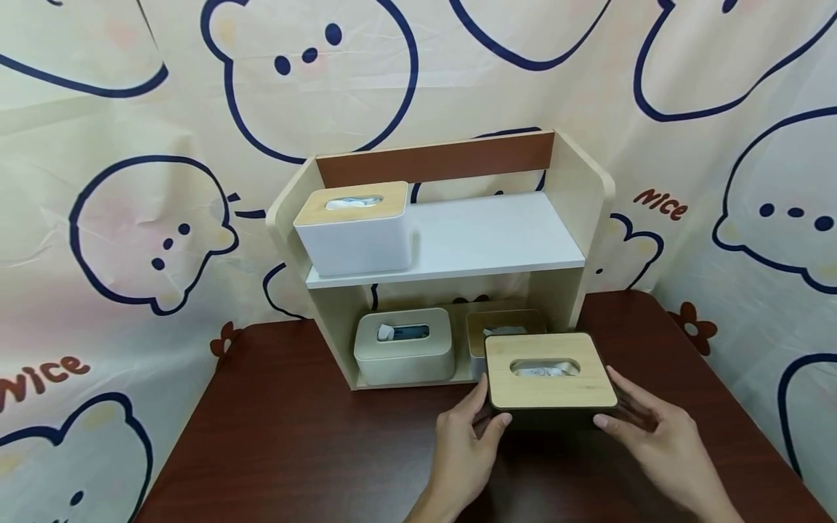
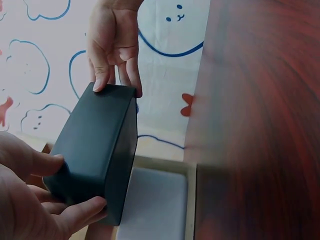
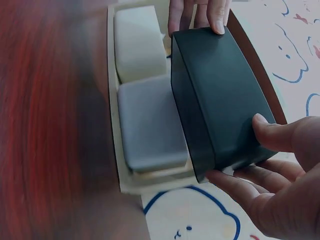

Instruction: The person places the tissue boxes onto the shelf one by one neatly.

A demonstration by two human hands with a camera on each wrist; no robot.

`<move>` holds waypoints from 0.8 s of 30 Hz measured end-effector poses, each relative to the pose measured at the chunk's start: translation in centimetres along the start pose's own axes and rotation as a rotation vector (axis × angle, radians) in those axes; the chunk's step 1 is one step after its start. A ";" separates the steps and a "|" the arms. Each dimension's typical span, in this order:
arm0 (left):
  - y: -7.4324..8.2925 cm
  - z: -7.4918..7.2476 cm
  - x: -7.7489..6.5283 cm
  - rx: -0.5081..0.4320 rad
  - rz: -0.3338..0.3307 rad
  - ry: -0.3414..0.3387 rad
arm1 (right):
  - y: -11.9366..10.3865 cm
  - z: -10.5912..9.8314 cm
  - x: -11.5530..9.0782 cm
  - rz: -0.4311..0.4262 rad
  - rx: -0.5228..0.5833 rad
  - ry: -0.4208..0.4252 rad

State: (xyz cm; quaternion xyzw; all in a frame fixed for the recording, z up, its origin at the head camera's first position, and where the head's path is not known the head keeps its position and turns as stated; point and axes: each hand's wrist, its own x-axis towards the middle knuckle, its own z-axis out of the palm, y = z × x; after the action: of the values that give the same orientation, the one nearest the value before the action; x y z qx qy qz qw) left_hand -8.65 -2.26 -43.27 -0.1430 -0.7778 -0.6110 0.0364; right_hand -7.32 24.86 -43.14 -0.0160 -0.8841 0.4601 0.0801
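Note:
Both hands hold a black tissue box (image 1: 552, 372) with a pale wooden lid, off the tabletop in front of the shelf's right part. My left hand (image 1: 461, 443) grips its left end, thumb on the near black side. At the right end, my right hand (image 1: 660, 436) grips it the same way. A white tissue sits inside the lid's oval slot. Both wrist views show the dark box body (image 2: 92, 142) tilted between the two hands. Behind it, a tissue box with a wooden lid (image 1: 475, 341) on the lower shelf is partly hidden.
A two-level shelf unit (image 1: 598, 211) stands at the back of the dark red-brown table (image 1: 294, 450). A white tissue box (image 1: 356, 240) with a wooden lid sits at the upper level's left. Below it stands a cream-grey tissue box (image 1: 405, 359). Bear-print cloth (image 1: 150, 123) hangs behind.

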 end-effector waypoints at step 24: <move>1.3 -6.6 -1.2 0.062 0.021 0.184 | -5.2 3.7 1.5 -0.268 0.192 -0.043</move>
State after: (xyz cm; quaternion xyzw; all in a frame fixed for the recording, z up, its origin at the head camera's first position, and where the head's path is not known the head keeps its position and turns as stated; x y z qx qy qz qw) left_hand -7.96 -8.50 -40.69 -0.0932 -0.7883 -0.5966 0.1183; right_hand -9.12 18.99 -40.81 0.1195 -0.8317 0.5281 0.1228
